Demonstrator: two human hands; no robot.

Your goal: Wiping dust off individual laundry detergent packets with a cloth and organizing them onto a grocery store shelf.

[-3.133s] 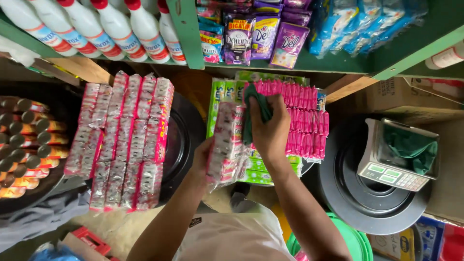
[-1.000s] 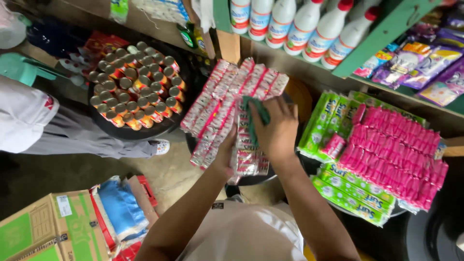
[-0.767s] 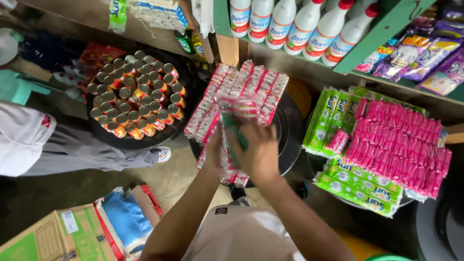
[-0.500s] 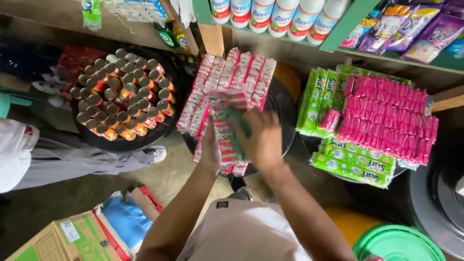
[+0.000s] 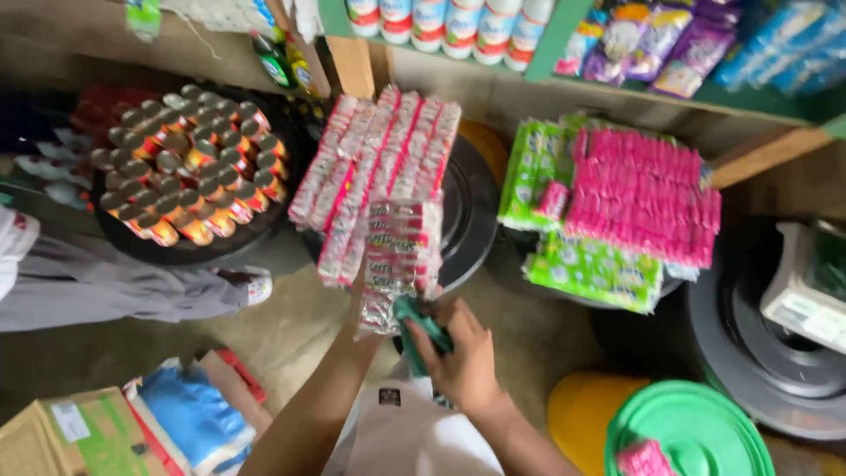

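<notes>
— What is the right hand (image 5: 463, 357) gripping?

— It is clenching a soft green cloth (image 5: 423, 324) against the near end of a strip of red-and-white sachets (image 5: 397, 264); the left hand (image 5: 363, 300) is mostly hidden behind that strip, so I cannot tell its grip.

— How would the strip handle?

— Probably light, floppy and slick; better supported from underneath, just above the cloth.

— Changed since half a second ago?

— The cloth hand is now sitting lower, at the strip's bottom edge rather than its middle.
</notes>
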